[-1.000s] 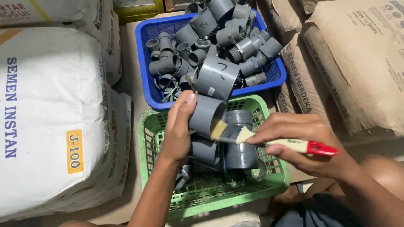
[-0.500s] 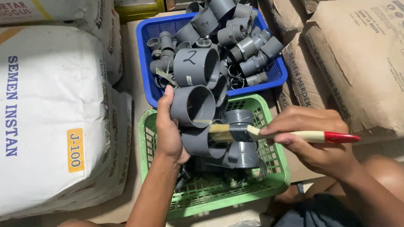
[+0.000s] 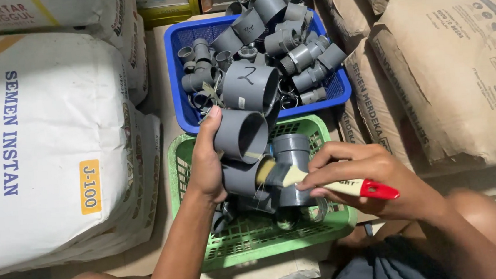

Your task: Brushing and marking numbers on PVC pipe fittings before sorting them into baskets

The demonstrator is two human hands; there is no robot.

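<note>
**A:** What did the hands hold in the middle of the frame?

**B:** The left hand gripped a strung bunch of grey PVC pipe couplings, fingers curled round the back, thumb pressed on the top one's wall. The right hand pinched a paintbrush near its metal band, fingers pressed together over the pale handle, the red handle tip pointing right. The bristles touched the rim of a lower coupling in the bunch.

**B:** The bunch hung over a green plastic basket at lower centre, which held a few grey fittings.

**A:** And above it?

**B:** A blue plastic basket at upper centre was heaped with grey pipe fittings, spilling past its far edge.

**A:** How far along did the work look?

**B:** Judging by the baskets, early: few pieces in the green one, many more in the blue. Whether those were brushed already, I could not tell.

**A:** Surroundings?

**B:** White cement sacks at left, brown paper sacks at right.
</note>
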